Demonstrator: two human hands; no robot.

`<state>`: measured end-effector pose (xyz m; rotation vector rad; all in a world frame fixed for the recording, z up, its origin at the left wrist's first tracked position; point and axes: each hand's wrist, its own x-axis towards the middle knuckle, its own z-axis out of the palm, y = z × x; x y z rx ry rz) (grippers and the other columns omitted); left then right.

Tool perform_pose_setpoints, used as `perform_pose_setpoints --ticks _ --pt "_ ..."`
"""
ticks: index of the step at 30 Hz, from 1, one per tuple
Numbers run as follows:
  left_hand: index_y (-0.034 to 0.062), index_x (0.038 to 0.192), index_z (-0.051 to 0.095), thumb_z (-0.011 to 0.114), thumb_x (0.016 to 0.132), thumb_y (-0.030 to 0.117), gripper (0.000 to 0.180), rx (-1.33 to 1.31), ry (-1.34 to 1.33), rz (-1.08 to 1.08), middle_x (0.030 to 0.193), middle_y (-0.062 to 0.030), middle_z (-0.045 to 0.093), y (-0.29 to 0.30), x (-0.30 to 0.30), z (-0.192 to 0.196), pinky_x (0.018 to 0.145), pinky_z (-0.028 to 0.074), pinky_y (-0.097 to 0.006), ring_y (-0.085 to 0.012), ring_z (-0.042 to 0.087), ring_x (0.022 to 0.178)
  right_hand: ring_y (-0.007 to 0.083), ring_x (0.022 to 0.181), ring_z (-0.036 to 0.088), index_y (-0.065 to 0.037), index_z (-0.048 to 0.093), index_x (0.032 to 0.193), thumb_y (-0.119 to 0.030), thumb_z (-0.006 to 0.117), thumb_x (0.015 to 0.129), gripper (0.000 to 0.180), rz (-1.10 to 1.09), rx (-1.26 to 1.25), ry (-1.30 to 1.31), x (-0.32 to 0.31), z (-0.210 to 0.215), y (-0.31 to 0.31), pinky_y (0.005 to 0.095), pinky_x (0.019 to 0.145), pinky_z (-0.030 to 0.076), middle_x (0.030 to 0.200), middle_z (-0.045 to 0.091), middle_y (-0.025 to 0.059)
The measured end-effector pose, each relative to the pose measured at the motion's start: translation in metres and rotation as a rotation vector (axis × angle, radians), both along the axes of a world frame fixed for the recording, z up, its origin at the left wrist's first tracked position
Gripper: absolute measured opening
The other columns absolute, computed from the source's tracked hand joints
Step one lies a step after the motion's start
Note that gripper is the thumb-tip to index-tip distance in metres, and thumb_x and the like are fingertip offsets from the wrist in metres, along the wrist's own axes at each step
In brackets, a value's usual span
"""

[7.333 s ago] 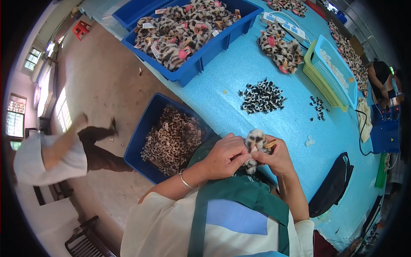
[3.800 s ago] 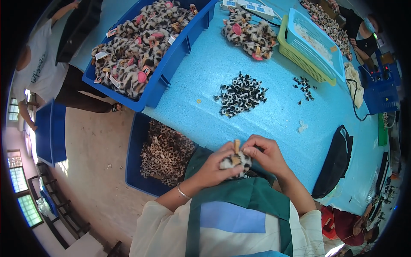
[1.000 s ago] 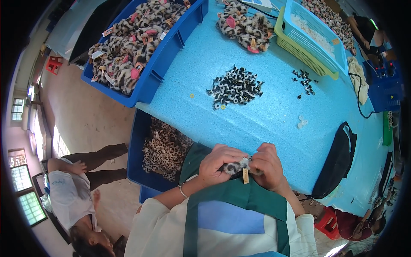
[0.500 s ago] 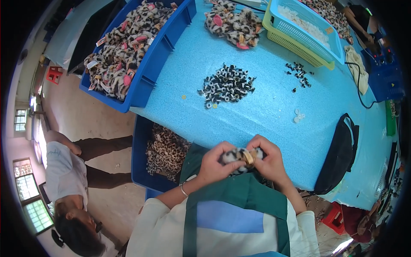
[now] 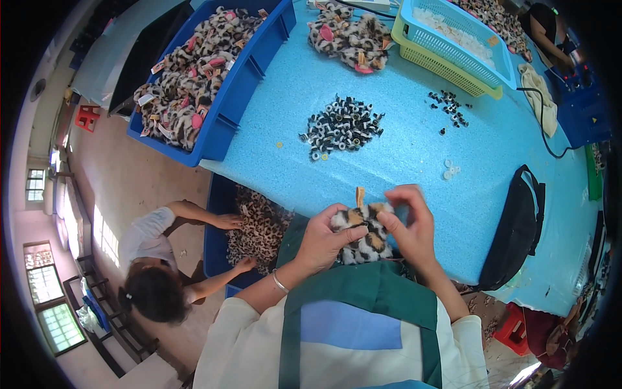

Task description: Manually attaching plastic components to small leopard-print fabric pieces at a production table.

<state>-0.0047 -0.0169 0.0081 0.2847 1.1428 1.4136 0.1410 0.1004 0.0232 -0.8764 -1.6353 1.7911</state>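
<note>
A small leopard-print plush piece (image 5: 364, 233) with a tan tag on top is held between both hands at the near edge of the blue table (image 5: 402, 149). My left hand (image 5: 322, 240) grips its left side, thumb across the front. My right hand (image 5: 408, 223) pinches its upper right side with the fingertips. A pile of small black and white round parts (image 5: 343, 126) lies on the table beyond the hands.
A blue bin of leopard fabric (image 5: 256, 230) stands below the table's left edge, where another person (image 5: 162, 272) reaches into it. A large blue bin of plush pieces (image 5: 201, 78), a loose plush pile (image 5: 350, 39), stacked baskets (image 5: 453, 45) and a black bag (image 5: 515, 227) surround the work spot.
The hands and the plush piece stay at the table edge, the piece turned slightly with its tag now up. The other person has moved in and reaches into the lower bin.
</note>
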Motion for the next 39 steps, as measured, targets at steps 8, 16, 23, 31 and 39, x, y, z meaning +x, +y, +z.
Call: perform_pose_setpoints --ticks 8,16,23,31,39 --pt "-0.0019 0.105 0.057 0.07 0.084 0.009 0.027 0.056 -0.08 0.029 0.092 -0.004 0.064 0.001 0.001 0.005 0.071 0.051 -0.023 -0.008 0.06 0.081 0.0242 0.084 0.05 -0.007 0.065 0.083 -0.012 0.081 0.063 0.026 -0.001 0.835 -0.153 0.004 0.01 -0.012 0.0361 0.079 0.036 0.089 0.053 0.0054" --pt "-0.0002 0.102 0.06 0.069 0.086 0.014 0.023 0.084 0.009 -0.005 0.09 -0.0012 0.064 0.002 0.0 0.004 0.068 0.049 -0.021 -0.0049 0.057 0.077 0.024 0.084 0.052 -0.007 0.063 0.089 -0.008 0.077 0.065 0.028 0.121 1.071 -0.168 -0.001 0.027 -0.004 0.0439 0.085 0.037 0.088 0.053 0.0053" --pt "0.0027 0.096 0.062 0.073 0.082 0.009 0.019 0.109 0.165 -0.128 0.084 0.0009 0.063 -0.001 -0.007 0.011 0.066 0.048 -0.019 -0.0023 0.055 0.075 0.0245 0.09 0.055 -0.006 0.063 0.093 -0.007 0.072 0.073 0.022 0.374 1.044 -0.087 0.005 0.033 0.012 0.0461 0.092 0.039 0.095 0.054 0.006" --pt "0.0022 0.102 0.055 0.069 0.081 0.005 0.025 0.173 0.457 -0.095 0.089 -0.0002 0.06 0.007 -0.007 0.006 0.067 0.047 -0.021 -0.0032 0.053 0.079 0.0262 0.078 0.06 -0.002 0.059 0.094 0.002 0.066 0.071 0.024 0.177 0.648 -0.069 0.005 0.008 -0.007 0.0322 0.068 0.048 0.089 0.059 0.0124" --pt "0.0059 0.102 0.053 0.064 0.079 0.0 0.027 0.181 0.513 -0.155 0.095 -0.0021 0.061 0.013 -0.011 -0.011 0.073 0.046 -0.027 -0.0085 0.056 0.082 0.0255 0.077 0.057 -0.002 0.061 0.093 0.003 0.063 0.077 0.017 0.018 0.764 -0.181 0.039 0.011 0.035 0.0354 0.066 0.047 0.091 0.058 0.0119"
